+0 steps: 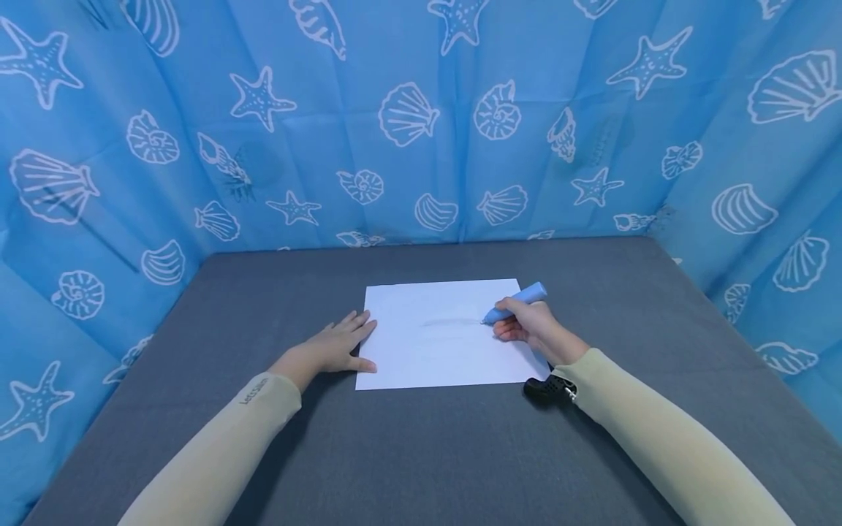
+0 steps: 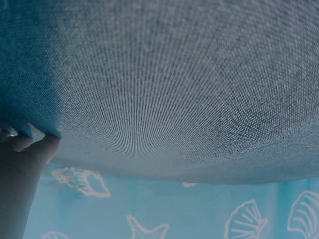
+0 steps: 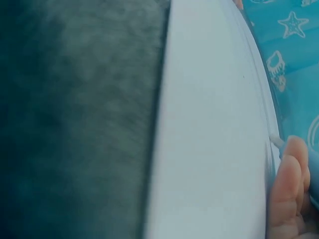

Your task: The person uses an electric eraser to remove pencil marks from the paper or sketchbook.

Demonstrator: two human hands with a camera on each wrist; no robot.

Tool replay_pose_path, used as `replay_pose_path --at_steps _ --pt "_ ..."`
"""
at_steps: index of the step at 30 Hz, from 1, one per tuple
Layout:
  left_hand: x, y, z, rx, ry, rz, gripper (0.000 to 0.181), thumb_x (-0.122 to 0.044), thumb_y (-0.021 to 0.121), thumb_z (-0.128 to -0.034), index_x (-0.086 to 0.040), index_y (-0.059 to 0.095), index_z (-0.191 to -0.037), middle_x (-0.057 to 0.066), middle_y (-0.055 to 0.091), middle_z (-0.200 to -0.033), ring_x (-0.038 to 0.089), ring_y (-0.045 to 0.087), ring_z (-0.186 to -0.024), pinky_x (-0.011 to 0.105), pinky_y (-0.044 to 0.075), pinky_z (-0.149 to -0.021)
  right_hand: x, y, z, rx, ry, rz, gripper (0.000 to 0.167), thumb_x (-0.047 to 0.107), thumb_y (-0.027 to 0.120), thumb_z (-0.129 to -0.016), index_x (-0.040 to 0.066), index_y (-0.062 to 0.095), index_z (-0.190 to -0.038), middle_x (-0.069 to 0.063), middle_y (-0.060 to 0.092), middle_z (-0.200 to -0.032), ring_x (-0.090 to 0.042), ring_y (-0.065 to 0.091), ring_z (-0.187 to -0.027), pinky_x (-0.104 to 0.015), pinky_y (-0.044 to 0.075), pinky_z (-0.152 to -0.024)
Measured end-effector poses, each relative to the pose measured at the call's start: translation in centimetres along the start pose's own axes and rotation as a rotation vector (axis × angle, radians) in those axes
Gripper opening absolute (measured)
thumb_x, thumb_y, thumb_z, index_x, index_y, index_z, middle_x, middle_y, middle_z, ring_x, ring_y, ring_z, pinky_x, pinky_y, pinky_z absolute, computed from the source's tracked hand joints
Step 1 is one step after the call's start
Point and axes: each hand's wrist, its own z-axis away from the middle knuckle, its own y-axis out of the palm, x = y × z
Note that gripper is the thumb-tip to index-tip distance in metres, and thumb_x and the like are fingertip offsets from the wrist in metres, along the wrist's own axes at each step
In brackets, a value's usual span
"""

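Your two hands are apart, one at each side of a sheet of white paper (image 1: pixel 421 361) that lies flat on the grey cloth-covered table (image 1: pixel 421 446). Your left hand (image 1: pixel 337 346) rests with its fingers spread and fairly straight, gripping nothing; its fingertips and thumb reach just over the paper's left edge, the thumb near the lower left corner. Your right hand (image 1: pixel 529 326) grips a thick light-blue pen (image 1: pixel 530 294) over the right part of the sheet, fingers curled round the barrel. The pen is tilted, its narrow tip pointing down and to the left at the paper, its blunt end rising to the upper right past the paper's edge. A faint grey streak (image 1: pixel 454 321) runs leftward from near the tip; you cannot tell from the head view whether it is drawn or shadow. Pale sleeves cover both your forearms, the left sleeve (image 1: pixel 220 446) with small dark lettering near its cuff. A black device (image 1: pixel 544 391) sits at the cuff of your right sleeve (image 1: pixel 671 431), beside the paper's lower right corner. Behind the table hangs a blue curtain (image 1: pixel 454 168) printed with white seashells and starfish.
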Motion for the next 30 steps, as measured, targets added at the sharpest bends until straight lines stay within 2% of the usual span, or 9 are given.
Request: replay_pose_path --at_steps 25,30 --pt "-0.42 -0.04 0.24 -0.02 0.007 0.005 0.093 -0.058 0.06 -0.0887 -0.008 0.019 -0.156 0.013 0.008 -0.162 0.035 0.001 -0.147 0.058 0.01 -0.114 -0.05 0.03 0.07 0.021 -0.011 0.002 0.025 0.018 0.06 -0.094 -0.006 0.065 -0.094 -0.007 0.065 -0.066 -0.012 0.063 -0.056 -0.024 0.055 -0.058" --pt "-0.48 -0.13 0.28 -0.02 0.007 0.007 0.093 -0.058 0.06 -0.0889 -0.008 0.018 -0.156 0.013 0.007 -0.162 0.034 0.001 -0.148 0.058 0.009 -0.114 -0.08 -0.01 0.11 0.001 -0.028 -0.015 0.025 0.019 0.06 -0.094 -0.006 0.065 -0.092 -0.007 0.065 -0.065 -0.011 0.063 -0.055 -0.024 0.055 -0.058"
